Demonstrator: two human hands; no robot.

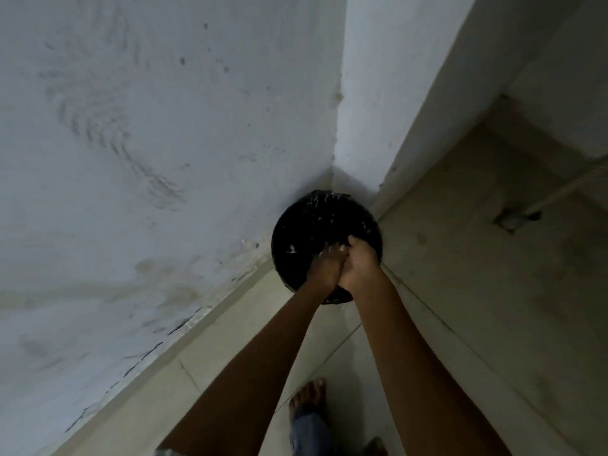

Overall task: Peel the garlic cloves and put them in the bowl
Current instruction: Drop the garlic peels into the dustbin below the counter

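Both my hands meet over a round black bin (316,222) that stands on the floor in the corner of two walls. Small white flecks, like bits of garlic skin, lie inside the bin. My left hand (325,269) is blurred, its fingers stretched out toward the right hand. My right hand (361,262) shows its back to the camera and presses against the left hand's fingers. Its own fingers curl down out of sight. No garlic clove and no bowl can be seen.
A stained white wall (158,153) rises on the left and a second wall (371,93) closes the corner. Pale floor tiles (477,291) spread to the right. My bare foot (309,399) and a jeans leg (309,432) are at the bottom.
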